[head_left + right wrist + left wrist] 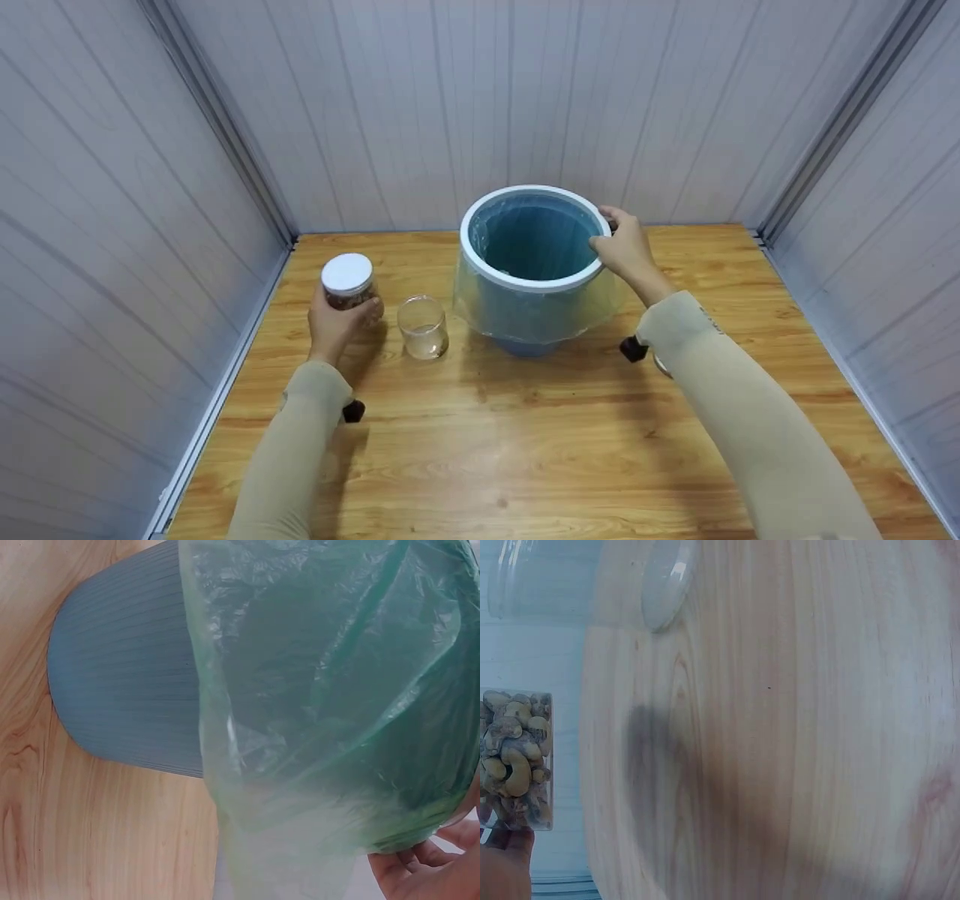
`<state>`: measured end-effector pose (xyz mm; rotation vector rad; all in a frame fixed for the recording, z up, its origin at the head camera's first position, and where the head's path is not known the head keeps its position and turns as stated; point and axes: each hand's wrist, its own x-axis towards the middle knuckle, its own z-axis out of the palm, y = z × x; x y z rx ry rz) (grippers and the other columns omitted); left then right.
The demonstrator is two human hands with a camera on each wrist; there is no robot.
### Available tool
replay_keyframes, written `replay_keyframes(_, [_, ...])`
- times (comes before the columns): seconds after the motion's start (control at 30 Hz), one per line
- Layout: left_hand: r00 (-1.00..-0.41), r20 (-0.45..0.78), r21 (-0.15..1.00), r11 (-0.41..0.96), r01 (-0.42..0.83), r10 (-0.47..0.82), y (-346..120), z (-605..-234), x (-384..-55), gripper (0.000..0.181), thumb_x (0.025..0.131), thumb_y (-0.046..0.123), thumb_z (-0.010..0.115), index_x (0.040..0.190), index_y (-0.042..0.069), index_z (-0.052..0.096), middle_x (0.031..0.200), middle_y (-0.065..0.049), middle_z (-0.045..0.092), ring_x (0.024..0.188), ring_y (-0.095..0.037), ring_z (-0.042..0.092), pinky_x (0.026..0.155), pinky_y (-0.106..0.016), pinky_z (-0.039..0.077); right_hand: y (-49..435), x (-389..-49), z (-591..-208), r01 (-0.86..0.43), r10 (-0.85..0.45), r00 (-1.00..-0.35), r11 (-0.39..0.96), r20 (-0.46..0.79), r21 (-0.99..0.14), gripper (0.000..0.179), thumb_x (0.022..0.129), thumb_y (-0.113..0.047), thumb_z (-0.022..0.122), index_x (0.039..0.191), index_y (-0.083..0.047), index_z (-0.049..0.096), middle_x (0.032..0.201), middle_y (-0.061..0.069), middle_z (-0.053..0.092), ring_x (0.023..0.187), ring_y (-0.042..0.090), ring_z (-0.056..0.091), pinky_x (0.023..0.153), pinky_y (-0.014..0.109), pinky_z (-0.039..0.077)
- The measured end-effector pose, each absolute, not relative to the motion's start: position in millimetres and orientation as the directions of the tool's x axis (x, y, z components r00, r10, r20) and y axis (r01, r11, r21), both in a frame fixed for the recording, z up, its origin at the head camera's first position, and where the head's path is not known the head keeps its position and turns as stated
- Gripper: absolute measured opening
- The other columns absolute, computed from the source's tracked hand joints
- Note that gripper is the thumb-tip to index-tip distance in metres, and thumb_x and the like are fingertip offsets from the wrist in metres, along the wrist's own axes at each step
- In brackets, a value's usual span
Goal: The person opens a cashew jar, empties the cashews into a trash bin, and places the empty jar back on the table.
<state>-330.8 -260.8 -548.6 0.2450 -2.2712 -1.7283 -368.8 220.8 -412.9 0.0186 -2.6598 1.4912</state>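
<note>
A clear jar with a white lid (347, 273) is in my left hand (332, 324), with the thumb and fingers around its side. Lumpy tan and brown pieces (514, 754) fill the jar, whose base shows above the tabletop in the left wrist view. To its right stands a clear glass cup (423, 328). My right hand (628, 246) grips the white rim ring (534, 284) of a blue bin (124, 664) at its right side. A thin green plastic bag (300, 682) lines the bin and hangs over its outside. The left fingertips are partly hidden behind the jar.
The wooden table (480, 450) is enclosed by pale panel walls (390, 112) at the back and both sides. A small round-edged object (663, 366) shows partly from behind the right sleeve; its kind is hidden.
</note>
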Motion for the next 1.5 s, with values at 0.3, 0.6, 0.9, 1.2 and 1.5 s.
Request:
replay_keyframes(0.3, [-0.953,0.151,0.949,0.307,0.066,-0.261,-254,-526,-337,0.101,0.088,0.023,0.093,0.169,0.012,0.034,0.167,-0.017,0.047,0.156,-0.035,0.044,0.128,-0.052,0.039,225,-369,-409,-0.057,0.042,-0.994,0.574,0.099,-0.817,0.067,0.100,-0.005,0.061,0.162,0.006,0.041,0.148,0.030,0.057,0.134,0.042,0.057,0.118,0.055,0.051])
replay_keyframes(0.6, [-0.953,0.198,0.938,0.327,0.116,-0.230,-249,-505,-343,0.100,0.086,0.022,0.095,0.167,0.011,0.038,0.164,-0.018,0.050,0.154,-0.036,0.047,0.128,-0.051,0.040,230,-370,-401,-0.059,0.052,-0.993,0.575,0.108,-0.816,0.064,0.102,-0.011,0.064,0.161,0.004,0.044,0.150,0.029,0.055,0.140,0.044,0.054,0.121,0.054,0.049])
replay_keyframes(0.9, [-0.953,0.216,0.931,0.339,0.135,-0.214,-247,-486,-342,0.100,0.085,0.020,0.095,0.167,0.010,0.039,0.163,-0.019,0.052,0.152,-0.035,0.049,0.127,-0.051,0.041,228,-366,-394,-0.114,0.045,-0.984,0.579,0.171,-0.807,0.058,0.103,-0.014,0.066,0.157,0.003,0.051,0.152,0.029,0.054,0.141,0.045,0.054,0.122,0.055,0.047])
replay_keyframes(1.2, [-0.946,0.267,0.908,0.378,0.183,-0.185,-242,-477,-339,0.096,0.083,0.019,0.097,0.162,0.007,0.044,0.158,-0.020,0.056,0.150,-0.036,0.052,0.127,-0.052,0.041,232,-359,-388,-0.192,0.033,-0.966,0.571,0.257,-0.798,0.050,0.104,-0.013,0.066,0.151,0.002,0.057,0.146,0.027,0.058,0.135,0.043,0.056,0.119,0.055,0.050])
replay_keyframes(1.5, [-0.939,0.310,0.905,0.348,0.244,-0.149,-236,-472,-334,0.094,0.081,0.017,0.098,0.159,0.006,0.048,0.155,-0.019,0.059,0.147,-0.036,0.054,0.125,-0.052,0.044,235,-350,-382,-0.234,0.013,-0.956,0.570,0.294,-0.787,0.048,0.104,-0.013,0.067,0.150,0.001,0.059,0.145,0.026,0.060,0.133,0.041,0.060,0.119,0.054,0.051])
